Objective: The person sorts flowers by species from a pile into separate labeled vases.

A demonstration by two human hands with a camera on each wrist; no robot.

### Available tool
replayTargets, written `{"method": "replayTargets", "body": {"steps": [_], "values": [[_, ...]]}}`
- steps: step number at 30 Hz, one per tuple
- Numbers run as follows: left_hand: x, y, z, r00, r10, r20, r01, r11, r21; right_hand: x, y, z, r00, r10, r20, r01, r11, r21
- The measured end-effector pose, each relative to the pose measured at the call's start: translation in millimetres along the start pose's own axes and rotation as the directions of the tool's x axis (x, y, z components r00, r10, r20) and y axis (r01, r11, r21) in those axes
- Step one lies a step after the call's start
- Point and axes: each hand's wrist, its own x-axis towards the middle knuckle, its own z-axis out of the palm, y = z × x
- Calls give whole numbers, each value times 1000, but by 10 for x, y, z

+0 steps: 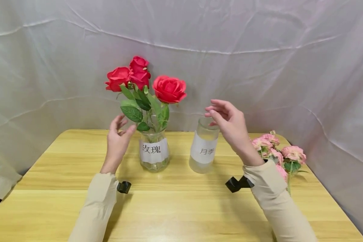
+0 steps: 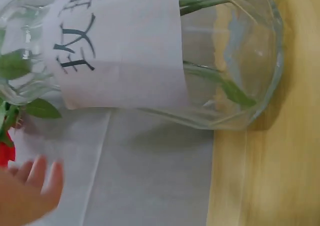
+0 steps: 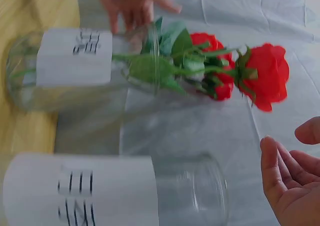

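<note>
Several red roses with green leaves stand in a glass vase that bears a white paper label. My left hand is just left of that vase, its fingers loosely bent and holding nothing. To the right stands a clear cylindrical glass vase, also with a white label and no flowers in it. My right hand is raised at its rim, fingers relaxed and with nothing in them. In the right wrist view the fingers of the right hand appear apart from the cylinder's mouth.
Pink flowers with green leaves lie at the right side of the wooden table, partly behind the right forearm. A grey-white cloth hangs behind the table. Black camera mounts are strapped to both wrists.
</note>
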Motion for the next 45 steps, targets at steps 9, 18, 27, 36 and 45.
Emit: {"method": "replayTargets", "body": {"steps": [9,18,27,36,45], "values": [[-481,218,83,970,-37,-242,-12,980,-199,-107,72,-350,998,25,-50,-30,995,-99],[-822,425,476,951,23,309,-15,999,-29,-267,247,-572,994,88,-61,-99,973,-209],[-695,546,859,932,101,347,-78,994,-81,-457,408,-915,982,182,-43,-185,905,-384],[-507,632,1242,948,43,316,-15,996,-93,-758,582,-1162,985,175,7,-155,891,-427],[-279,527,1389,946,-36,322,95,981,-170,-1118,704,-1351,947,315,56,-237,809,-538]]}}
